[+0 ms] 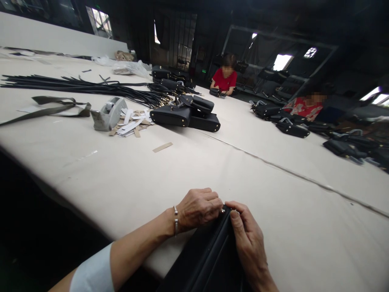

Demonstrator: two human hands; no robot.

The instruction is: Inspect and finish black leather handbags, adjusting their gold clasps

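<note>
A black handbag (209, 251) with a long seam rests at the table's near edge, its lower part cut off by the frame. My left hand (200, 206), a silver bracelet on its wrist, has its fingers curled closed at the bag's far corner, beside a small shiny metal piece (223, 210). What those fingers pinch is hidden. My right hand (247, 229) grips the same corner from the right, thumb on top and fingers over the far end.
Several finished-looking black bags (170, 116) lie mid-table by paper strips (132, 123), a tape dispenser (108, 114) and a bundle of black straps (100, 87). More bags (292, 129) lie to the right. Two people in red (224, 80) sit across the table (188, 170).
</note>
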